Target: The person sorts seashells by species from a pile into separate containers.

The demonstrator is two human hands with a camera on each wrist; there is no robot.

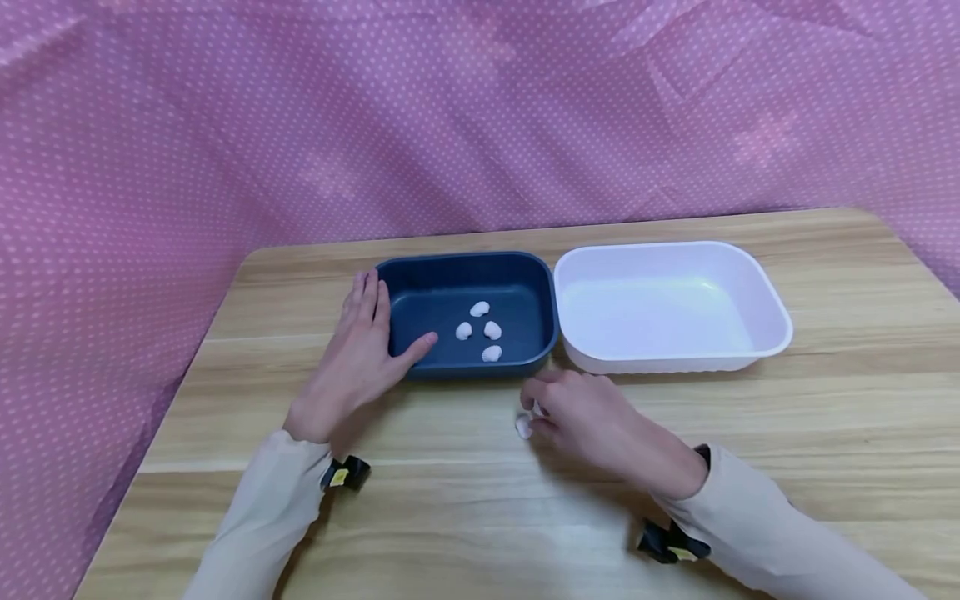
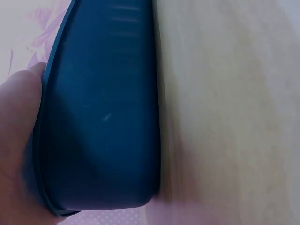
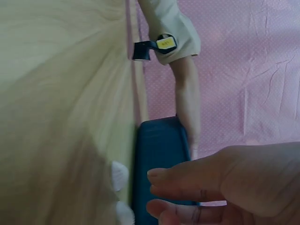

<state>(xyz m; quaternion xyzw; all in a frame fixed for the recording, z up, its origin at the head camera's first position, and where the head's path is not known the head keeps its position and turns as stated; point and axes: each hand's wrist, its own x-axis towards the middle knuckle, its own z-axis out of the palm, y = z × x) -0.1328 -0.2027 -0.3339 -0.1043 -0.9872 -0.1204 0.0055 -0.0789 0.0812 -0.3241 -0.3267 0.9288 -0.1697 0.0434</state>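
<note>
My left hand rests on the left end of a dark blue plastic tub, fingers straight along its left rim and thumb over the front rim. Inside the tub lie several small white seashells. In front of the tub my right hand reaches low over the table, thumb and fingers bent but apart. Two more shells are at its fingertips: one ribbed seashell and another seashell. In the right wrist view nothing shows between thumb and fingers. The left wrist view shows the tub's outer wall close up.
A white plastic tub stands right beside the blue one, their rims nearly touching. Both are on a wood-grain table, towards its far edge. Behind hangs a pink dotted cloth.
</note>
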